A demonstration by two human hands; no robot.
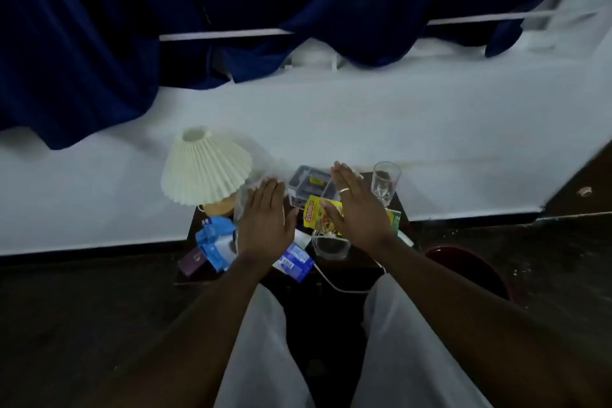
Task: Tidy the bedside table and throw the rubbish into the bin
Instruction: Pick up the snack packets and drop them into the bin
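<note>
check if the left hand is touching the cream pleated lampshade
Apart. The head view shows a strip of clear plastic between the left hand and the cream pleated lampshade, with no overlap.

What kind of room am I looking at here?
Probably a bedroom: a small dark bedside table cluttered with packets, a pleated-shade lamp standing on it, and dark blue curtains hanging behind.

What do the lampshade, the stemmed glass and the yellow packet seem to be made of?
Lampshade: matt cream fabric or paper, sharply pleated.
Stemmed glass: clear glass, perhaps plastic; fully see-through.
Yellow packet: glossy printed plastic film, it seems; slightly creased.
</note>
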